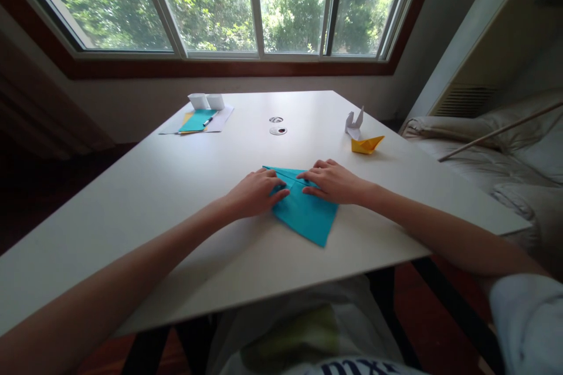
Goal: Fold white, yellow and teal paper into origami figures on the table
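Observation:
A folded turquoise paper sheet [308, 214] lies flat on the white table [176, 187], its point aimed toward me. My left hand [257, 193] presses down on its left upper part, fingers curled over a fold. Pressing the right upper part is my right hand [334, 181], with its fingertips meeting the left hand's near the fold line. Both hands rest on the paper and neither lifts it.
A yellow paper boat [368, 144] and a white paper crane [354, 123] stand at the right rear. At the left rear are two small white paper boxes [206, 101], a paper stack [197, 121] and a pen [209, 119]. A cable hole [278, 130] sits mid-table. A bed [505, 158] is on the right.

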A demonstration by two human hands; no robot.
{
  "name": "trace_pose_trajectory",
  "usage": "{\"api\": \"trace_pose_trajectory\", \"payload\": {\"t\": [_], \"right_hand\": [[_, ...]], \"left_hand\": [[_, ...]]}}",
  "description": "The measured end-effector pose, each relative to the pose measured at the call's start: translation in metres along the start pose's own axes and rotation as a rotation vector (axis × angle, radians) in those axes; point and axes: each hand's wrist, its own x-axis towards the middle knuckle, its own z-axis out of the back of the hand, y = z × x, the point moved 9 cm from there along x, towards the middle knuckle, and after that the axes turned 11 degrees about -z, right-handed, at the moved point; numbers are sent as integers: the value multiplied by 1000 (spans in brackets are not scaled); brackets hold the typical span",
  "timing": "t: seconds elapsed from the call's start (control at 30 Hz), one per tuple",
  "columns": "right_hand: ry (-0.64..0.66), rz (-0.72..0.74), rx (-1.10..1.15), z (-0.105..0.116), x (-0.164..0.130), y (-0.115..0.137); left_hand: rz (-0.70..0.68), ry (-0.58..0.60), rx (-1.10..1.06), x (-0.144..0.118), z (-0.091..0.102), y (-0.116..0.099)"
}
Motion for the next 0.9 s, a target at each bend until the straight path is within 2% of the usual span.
{"api": "trace_pose_trajectory", "payload": {"t": [0.27, 0.43, 0.67, 0.9], "right_hand": [[36, -161, -48, -5, 5, -10], [78, -122, 53, -13, 7, -16], [164, -22, 221, -23, 8, -24], [193, 77, 288, -22, 9, -22]], "left_hand": [[-206, -36, -199, 1, 2, -27], [-312, -38, -241, 0, 2, -39], [-351, -168, -261, 0, 11, -25], [-361, -66, -157, -2, -1, -19]]}}
